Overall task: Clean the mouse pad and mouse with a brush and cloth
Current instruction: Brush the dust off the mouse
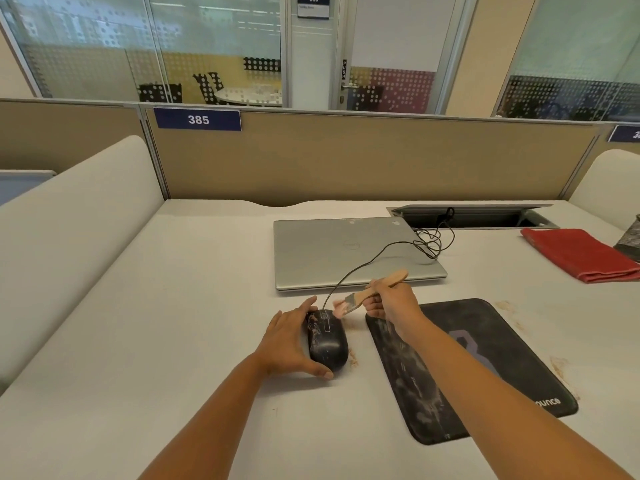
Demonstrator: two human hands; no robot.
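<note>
Left hand [287, 344] cups mouse [329, 344]: light, hard, likely slippery; sides hold best. Right hand [391, 303] grips brush [356, 297] handle, bristles at mouse's 1 o'clock.

A pale grey desk [173, 306] carries a closed silver laptop [346, 251] at the far middle, a folded red cloth [581, 254] at the far right and a black mouse pad [485, 341] at the near right. A black wired mouse [329, 344] sits just left of the pad, apart from it. Brownish crumbs [561, 368] lie scattered along the pad's right edge.
</note>
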